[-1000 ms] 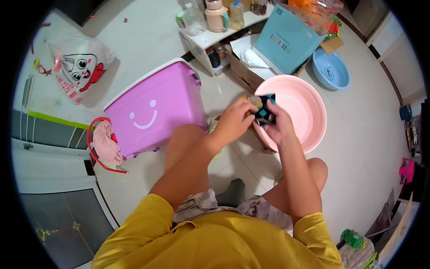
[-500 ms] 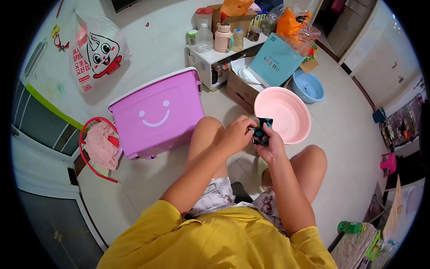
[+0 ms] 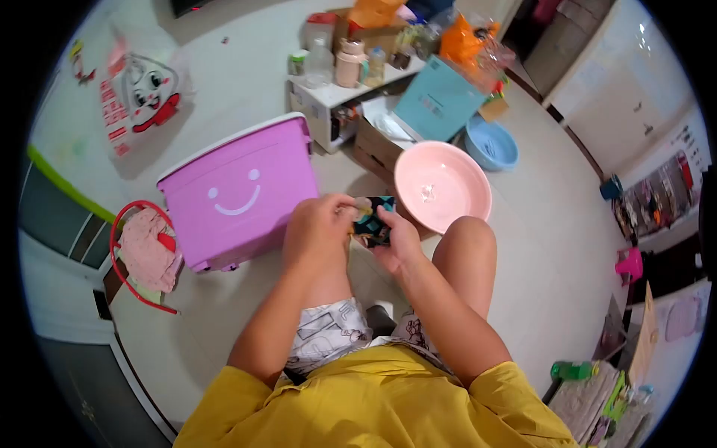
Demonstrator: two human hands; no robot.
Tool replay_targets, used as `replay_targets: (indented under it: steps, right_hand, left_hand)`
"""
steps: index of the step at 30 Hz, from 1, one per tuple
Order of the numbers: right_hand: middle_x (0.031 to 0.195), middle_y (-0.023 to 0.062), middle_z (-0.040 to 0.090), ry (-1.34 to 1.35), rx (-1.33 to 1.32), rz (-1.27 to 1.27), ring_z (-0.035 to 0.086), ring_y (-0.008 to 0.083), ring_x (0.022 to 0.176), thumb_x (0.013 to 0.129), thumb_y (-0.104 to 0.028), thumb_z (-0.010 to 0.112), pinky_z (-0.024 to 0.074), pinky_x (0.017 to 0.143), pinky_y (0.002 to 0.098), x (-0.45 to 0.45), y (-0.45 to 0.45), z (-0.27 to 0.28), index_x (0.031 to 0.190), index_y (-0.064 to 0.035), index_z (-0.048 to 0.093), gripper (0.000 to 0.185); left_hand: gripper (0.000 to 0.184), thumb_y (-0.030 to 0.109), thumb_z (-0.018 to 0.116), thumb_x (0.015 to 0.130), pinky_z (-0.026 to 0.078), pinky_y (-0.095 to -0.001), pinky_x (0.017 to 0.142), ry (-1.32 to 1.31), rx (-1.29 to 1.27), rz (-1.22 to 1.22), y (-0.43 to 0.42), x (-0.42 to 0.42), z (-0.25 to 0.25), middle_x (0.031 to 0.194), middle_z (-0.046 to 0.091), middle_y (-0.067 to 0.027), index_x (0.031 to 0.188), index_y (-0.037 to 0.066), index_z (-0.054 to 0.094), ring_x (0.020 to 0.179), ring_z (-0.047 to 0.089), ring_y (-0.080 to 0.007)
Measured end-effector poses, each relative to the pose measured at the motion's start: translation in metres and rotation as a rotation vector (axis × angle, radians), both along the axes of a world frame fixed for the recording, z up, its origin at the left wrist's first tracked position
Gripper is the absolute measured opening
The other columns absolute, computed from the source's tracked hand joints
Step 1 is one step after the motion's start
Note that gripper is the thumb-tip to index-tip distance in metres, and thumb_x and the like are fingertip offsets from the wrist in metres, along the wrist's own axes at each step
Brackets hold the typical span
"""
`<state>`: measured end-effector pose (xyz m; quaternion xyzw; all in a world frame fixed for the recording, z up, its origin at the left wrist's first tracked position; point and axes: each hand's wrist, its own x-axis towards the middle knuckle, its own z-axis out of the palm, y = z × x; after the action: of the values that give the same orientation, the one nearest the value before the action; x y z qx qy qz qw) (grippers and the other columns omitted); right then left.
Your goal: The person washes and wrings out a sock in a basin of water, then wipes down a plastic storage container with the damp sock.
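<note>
A small dark pouch with a teal pattern [image 3: 379,224] is between my hands, above my knees. My right hand [image 3: 399,243] grips its right side, thumb on top. At its left edge, my left hand [image 3: 323,224] has its fingers pinched together beside a small pale, yellowish item [image 3: 363,207]; blur hides exactly what those fingers hold. Just beyond the pouch to the right stands a pink basin [image 3: 441,183] with a small mark on its bottom. To the left is a purple storage box [image 3: 246,194] with a smiling face.
A white shelf [image 3: 312,101] carries bottles and jars. Near it are a cardboard box [image 3: 373,153], a teal box [image 3: 441,97] and a blue basin [image 3: 491,143]. A printed plastic bag [image 3: 146,93] is at upper left, above pink cloth [image 3: 148,250] beside a red hoop.
The view has shifted, so the basins and boxes sit further left in it than half a second ago. The pouch stays in my right hand, while my left hand has turned slightly at its edge.
</note>
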<state>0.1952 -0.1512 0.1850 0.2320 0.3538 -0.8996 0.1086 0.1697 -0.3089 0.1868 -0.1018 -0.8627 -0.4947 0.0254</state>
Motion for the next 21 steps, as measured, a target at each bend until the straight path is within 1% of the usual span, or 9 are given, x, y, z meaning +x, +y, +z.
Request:
replay_targets:
  steps: [4, 6, 7, 8, 11, 13, 14, 17, 21]
  right_hand:
    - [0.093, 0.0056, 0.067, -0.104, 0.088, -0.105, 0.064, 0.021, 0.082, 0.088, -0.034, 0.064, 0.0518, 0.067, 0.0384, 0.025, 0.033, 0.02, 0.101, -0.0104, 0.063, 0.027]
    - [0.088, 0.0049, 0.066, -0.148, 0.074, -0.233, 0.063, 0.0207, 0.078, 0.091, -0.036, 0.061, 0.0527, 0.066, 0.0354, 0.027, 0.075, -0.002, 0.1, -0.0103, 0.063, 0.027]
    - [0.087, 0.0049, 0.066, -0.197, 0.075, -0.277, 0.063, 0.021, 0.077, 0.092, -0.037, 0.06, 0.0534, 0.067, 0.0349, 0.027, 0.099, -0.027, 0.1, -0.0102, 0.062, 0.028]
    - [0.086, 0.0055, 0.065, -0.229, 0.087, -0.324, 0.064, 0.0218, 0.076, 0.093, -0.037, 0.06, 0.054, 0.067, 0.035, 0.029, 0.113, -0.051, 0.099, -0.0096, 0.062, 0.028]
    - [0.075, 0.0049, 0.061, -0.452, 0.16, -0.413, 0.059, 0.0239, 0.07, 0.091, -0.036, 0.061, 0.0518, 0.067, 0.0382, 0.024, 0.139, -0.123, 0.082, -0.0127, 0.059, 0.025]
    - [0.075, 0.0059, 0.061, -0.541, 0.114, -0.306, 0.06, 0.0249, 0.07, 0.088, -0.032, 0.062, 0.0533, 0.068, 0.0401, 0.021, 0.155, -0.167, 0.084, -0.0115, 0.061, 0.021]
    - [0.076, 0.0067, 0.062, -0.489, 0.062, -0.341, 0.062, 0.0254, 0.072, 0.085, -0.031, 0.064, 0.0547, 0.069, 0.0417, 0.017, 0.158, -0.176, 0.088, -0.0099, 0.062, 0.021]
    - [0.087, 0.0113, 0.068, -0.345, 0.018, -0.265, 0.065, 0.0247, 0.075, 0.087, -0.034, 0.062, 0.0552, 0.065, 0.0406, 0.007, 0.167, -0.159, 0.098, -0.0075, 0.061, 0.028]
    - [0.09, 0.0136, 0.069, -0.289, 0.017, -0.111, 0.065, 0.0227, 0.075, 0.09, -0.039, 0.061, 0.0544, 0.059, 0.038, -0.005, 0.178, -0.156, 0.103, -0.0061, 0.061, 0.035]
  left_hand:
    - [0.029, 0.017, 0.067, 0.087, 0.051, -0.0371, 0.085, -0.098, 0.237, 0.101, 0.012, -0.025, -0.006, 0.117, 0.068, -0.0159, 0.112, 0.002, 0.067, 0.099, 0.067, -0.0247]
    - [0.042, 0.019, 0.068, 0.087, 0.047, -0.036, 0.096, -0.365, 0.524, 0.107, 0.064, -0.048, -0.026, 0.126, 0.063, -0.0194, 0.121, -0.003, 0.061, 0.115, 0.061, -0.0241]
    - [0.056, 0.023, 0.07, 0.084, 0.042, -0.0369, 0.104, -0.446, 0.432, 0.125, 0.091, -0.054, -0.041, 0.134, 0.059, -0.0205, 0.132, -0.003, 0.055, 0.125, 0.055, -0.0294]
    - [0.069, 0.031, 0.072, 0.085, 0.045, -0.0366, 0.093, -0.416, 0.35, 0.115, 0.116, -0.08, -0.12, 0.135, 0.056, -0.0159, 0.142, 0.002, 0.047, 0.123, 0.052, -0.0256]
    - [0.071, 0.041, 0.065, 0.09, 0.029, -0.0449, 0.113, -1.123, 0.818, 0.409, 0.169, -0.097, -0.173, 0.154, 0.038, -0.0117, 0.146, 0.005, 0.042, 0.137, 0.039, -0.0333]
    - [0.056, 0.039, 0.06, 0.094, 0.028, -0.0477, 0.112, -1.158, 0.931, 0.454, 0.184, -0.109, -0.26, 0.146, 0.043, -0.0063, 0.141, 0.012, 0.049, 0.13, 0.043, -0.0324]
    - [0.042, 0.035, 0.056, 0.096, 0.028, -0.0483, 0.111, -1.201, 0.958, 0.504, 0.195, -0.11, -0.272, 0.134, 0.051, -0.005, 0.132, 0.015, 0.055, 0.121, 0.048, -0.0298]
    - [0.028, 0.029, 0.054, 0.097, 0.051, -0.0455, 0.088, -1.288, 1.045, 0.367, 0.211, -0.102, -0.274, 0.113, 0.066, -0.0026, 0.121, 0.016, 0.059, 0.1, 0.065, -0.0231]
    - [0.027, 0.029, 0.054, 0.098, 0.056, -0.0399, 0.074, -1.168, 0.888, 0.335, 0.218, -0.092, -0.267, 0.11, 0.068, -0.0035, 0.121, 0.017, 0.059, 0.091, 0.068, -0.0208]
